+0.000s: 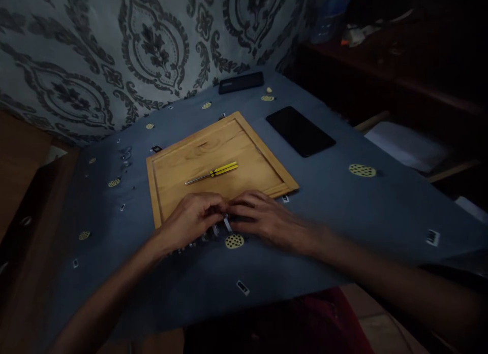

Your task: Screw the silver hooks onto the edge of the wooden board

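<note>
A framed wooden panel (179, 156) lies flat on the blue patterned tablecloth. On it rests a screwdriver (224, 168) with a yellow and black handle, its shaft pointing left. Both hands meet at the panel's front edge. My left hand (194, 214) is closed, thumb and fingers pinched together at the tips. Opposite it, my right hand (263, 214) has its fingers bent inward around the same spot. What they grip is mostly hidden. Just below the fingertips, a small pale strip (227, 223) shows, and several small shiny pieces (206, 236) line up beneath my left hand.
A black phone (300, 130) lies right of the panel, and a dark phone case (241, 83) lies at the back by the patterned wall covering (160, 49). Small metal parts (125, 156) are scattered on the left. Dark furniture (381, 74) stands at the right.
</note>
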The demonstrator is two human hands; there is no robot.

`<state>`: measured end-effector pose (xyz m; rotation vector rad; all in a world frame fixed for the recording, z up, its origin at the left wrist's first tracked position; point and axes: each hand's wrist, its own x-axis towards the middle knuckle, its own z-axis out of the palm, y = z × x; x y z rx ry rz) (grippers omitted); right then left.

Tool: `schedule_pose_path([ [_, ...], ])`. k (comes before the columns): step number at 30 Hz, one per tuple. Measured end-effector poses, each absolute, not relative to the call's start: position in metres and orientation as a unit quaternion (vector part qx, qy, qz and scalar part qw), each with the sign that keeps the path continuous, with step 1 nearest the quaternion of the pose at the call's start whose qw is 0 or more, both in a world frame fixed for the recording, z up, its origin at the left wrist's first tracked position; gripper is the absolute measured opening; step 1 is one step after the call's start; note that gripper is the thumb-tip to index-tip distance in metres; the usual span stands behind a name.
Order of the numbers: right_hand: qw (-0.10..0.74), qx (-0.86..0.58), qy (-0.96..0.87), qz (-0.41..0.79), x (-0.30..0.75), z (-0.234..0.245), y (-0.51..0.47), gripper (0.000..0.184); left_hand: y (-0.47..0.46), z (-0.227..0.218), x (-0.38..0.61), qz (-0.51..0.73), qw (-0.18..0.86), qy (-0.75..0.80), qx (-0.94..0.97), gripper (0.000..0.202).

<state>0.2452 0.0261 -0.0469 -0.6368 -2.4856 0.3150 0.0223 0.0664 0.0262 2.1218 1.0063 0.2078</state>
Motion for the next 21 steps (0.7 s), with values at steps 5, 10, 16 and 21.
schedule_pose_path([
  [5, 0.26, -0.24, -0.928, 0.115, 0.246, -0.0439, 0.0265, 0.02, 0.0661, 0.0306, 0.0274, 0.052, 0.344, 0.386, 0.854, 0.013],
  [10, 0.259, -0.244, -0.928, 0.112, 0.2467, -0.0408, 0.0258, 0.021, 0.0665, 0.0297, 0.029, 0.042, 0.324, 0.389, 0.861, 0.015],
  [16, 0.247, -0.247, -0.93, 0.114, 0.248, -0.0373, 0.0254, 0.024, 0.0658, 0.0289, 0.0292, 0.038, 0.315, 0.395, 0.862, 0.017],
  [21, 0.248, -0.245, -0.931, 0.112, 0.2484, -0.038, 0.0253, 0.022, 0.0655, 0.0305, 0.0301, 0.04, 0.317, 0.385, 0.866, 0.016],
])
